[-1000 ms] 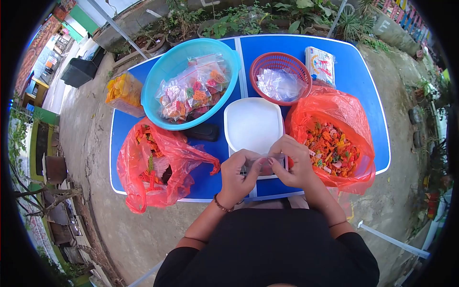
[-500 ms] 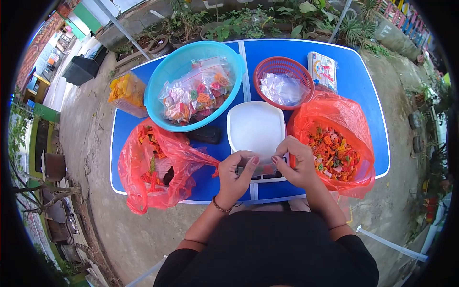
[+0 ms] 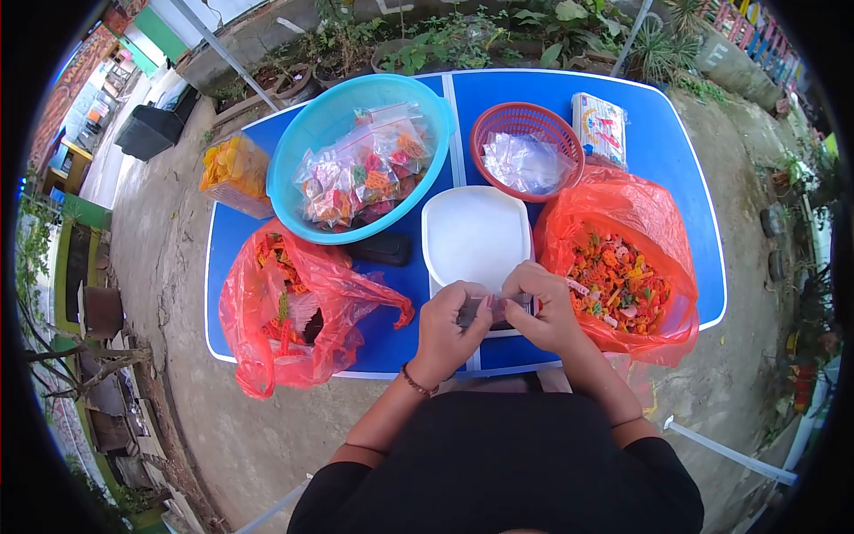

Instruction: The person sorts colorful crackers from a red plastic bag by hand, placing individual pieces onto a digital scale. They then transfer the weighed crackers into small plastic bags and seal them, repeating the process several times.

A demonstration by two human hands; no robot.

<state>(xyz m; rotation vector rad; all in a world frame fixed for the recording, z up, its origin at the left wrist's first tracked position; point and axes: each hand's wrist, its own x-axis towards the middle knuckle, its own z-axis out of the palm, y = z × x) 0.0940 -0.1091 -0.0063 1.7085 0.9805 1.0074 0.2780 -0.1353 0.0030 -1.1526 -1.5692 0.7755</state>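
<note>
My left hand (image 3: 447, 331) and my right hand (image 3: 547, 311) meet over the near edge of a white kitchen scale (image 3: 476, 233). Between them is a small clear plastic bag (image 3: 495, 304), its edge pinched by the thumbs and fingers of both hands. The thumbs point at each other, close together. Part of the bag is hidden behind the fingers. No load shows on the scale's white platform. Beside my right hand stands an open red plastic bag (image 3: 618, 280) full of small orange, red and green pieces. Another red plastic bag (image 3: 329, 303) with similar pieces lies to the left.
On the blue folding table (image 3: 525, 87), a light-blue basin (image 3: 294, 120) holds several filled clear bags. A red basket (image 3: 509, 114) contains clear bags, beside a white printed pack (image 3: 600, 132). A tub of yellow pieces (image 3: 236, 175) and a black object (image 3: 382, 250) are at the left.
My hands have drawn closer together, the thumbs now nearly meeting at the clear bag. The left hand has shifted to the right, away from the left red bag's tail.
</note>
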